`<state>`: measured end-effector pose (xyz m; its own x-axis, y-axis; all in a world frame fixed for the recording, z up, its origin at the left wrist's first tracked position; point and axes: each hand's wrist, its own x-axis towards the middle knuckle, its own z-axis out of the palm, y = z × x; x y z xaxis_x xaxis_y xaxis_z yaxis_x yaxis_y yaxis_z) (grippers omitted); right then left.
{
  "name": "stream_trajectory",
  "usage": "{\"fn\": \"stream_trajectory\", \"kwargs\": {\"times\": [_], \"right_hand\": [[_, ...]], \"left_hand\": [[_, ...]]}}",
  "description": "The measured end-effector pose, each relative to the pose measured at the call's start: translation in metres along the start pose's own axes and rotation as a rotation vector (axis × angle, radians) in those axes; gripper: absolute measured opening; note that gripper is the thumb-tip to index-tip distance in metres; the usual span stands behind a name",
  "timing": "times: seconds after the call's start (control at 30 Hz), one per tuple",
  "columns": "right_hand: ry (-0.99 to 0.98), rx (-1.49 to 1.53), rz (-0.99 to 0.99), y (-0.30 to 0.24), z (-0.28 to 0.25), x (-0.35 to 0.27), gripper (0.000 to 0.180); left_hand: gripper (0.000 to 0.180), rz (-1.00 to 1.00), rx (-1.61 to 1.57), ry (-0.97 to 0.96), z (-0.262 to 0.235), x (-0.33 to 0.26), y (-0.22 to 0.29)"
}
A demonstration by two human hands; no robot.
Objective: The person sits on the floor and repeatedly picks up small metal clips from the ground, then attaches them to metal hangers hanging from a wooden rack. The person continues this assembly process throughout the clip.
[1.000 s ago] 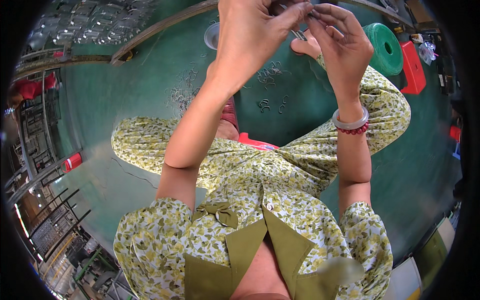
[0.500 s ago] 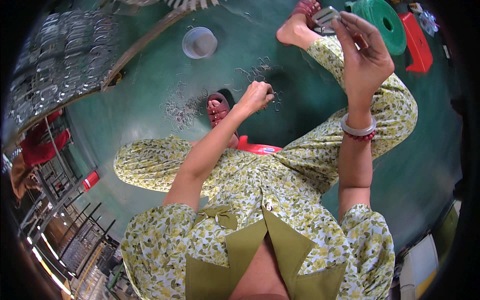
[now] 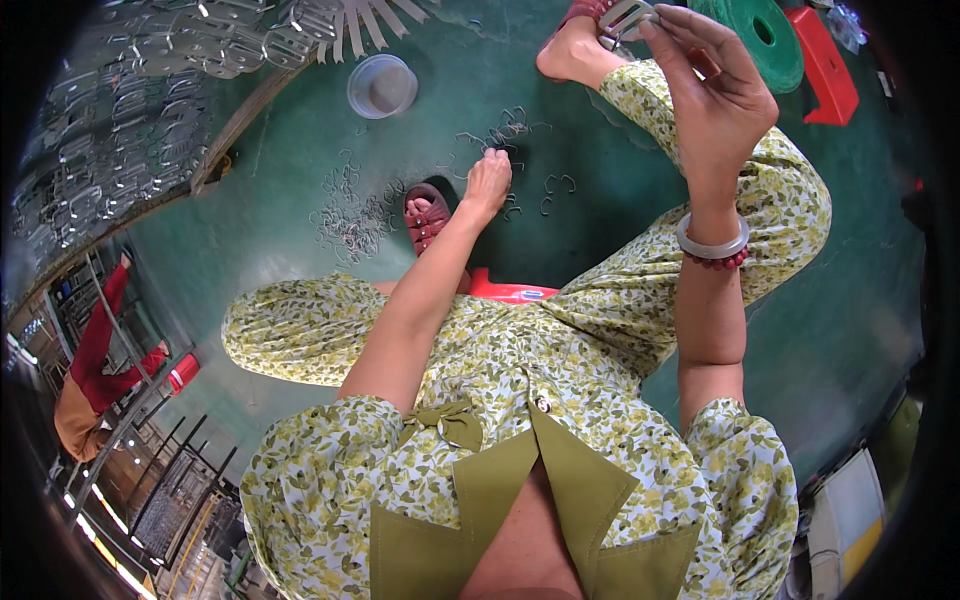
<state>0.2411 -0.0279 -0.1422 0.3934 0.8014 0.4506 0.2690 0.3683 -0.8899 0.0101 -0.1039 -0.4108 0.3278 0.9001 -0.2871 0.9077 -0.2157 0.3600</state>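
Note:
My right hand (image 3: pixel 725 95) is raised at the upper right, thumb and fingers pinched on a shiny slotted metal piece (image 3: pixel 628 18) shaped like a flat buckle. Among its curled fingers shows a small reddish patch that I cannot identify. My left hand (image 3: pixel 489 180) reaches down to the floor, its fingers bunched at the near edge of a scatter of small bent wire hooks (image 3: pixel 508 128). Whatever those fingertips pinch is hidden. A denser heap of the same wire hooks (image 3: pixel 352 225) lies to the left, beside my sandalled foot (image 3: pixel 427 215).
A clear plastic tub (image 3: pixel 382 87) stands on the green floor. Many metal pieces (image 3: pixel 130 120) cover a wood-edged surface at the upper left. A green round object (image 3: pixel 765 40) and a red stool (image 3: pixel 822 70) are at the upper right. Another person (image 3: pixel 95 385) is at far left.
My left hand has moved left and a little farther away, onto the wire hooks. My right hand still holds the slotted metal piece, slightly higher in view. The view has shifted somewhat.

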Motion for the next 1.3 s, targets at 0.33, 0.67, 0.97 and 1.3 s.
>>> {"fn": "stream_trajectory", "kwargs": {"times": [0.33,0.67,0.97,1.3], "right_hand": [[-0.201,-0.046,0.052,-0.019,0.006,-0.01,0.016],[-0.317,0.074,0.028,-0.088,0.045,-0.022,0.011],[-0.391,0.017,-0.099,-0.106,0.053,-0.018,0.018],[-0.236,0.017,-0.219,-0.143,0.114,0.097,0.024]], "left_hand": [[0.016,-0.159,-1.186,0.162,-0.182,0.01,0.053],[0.014,0.369,-0.77,0.732,-0.325,-0.049,0.114],[0.014,0.326,-0.92,0.733,-0.336,-0.056,0.117],[0.014,0.425,-1.205,0.703,-0.364,-0.052,0.114]]}}
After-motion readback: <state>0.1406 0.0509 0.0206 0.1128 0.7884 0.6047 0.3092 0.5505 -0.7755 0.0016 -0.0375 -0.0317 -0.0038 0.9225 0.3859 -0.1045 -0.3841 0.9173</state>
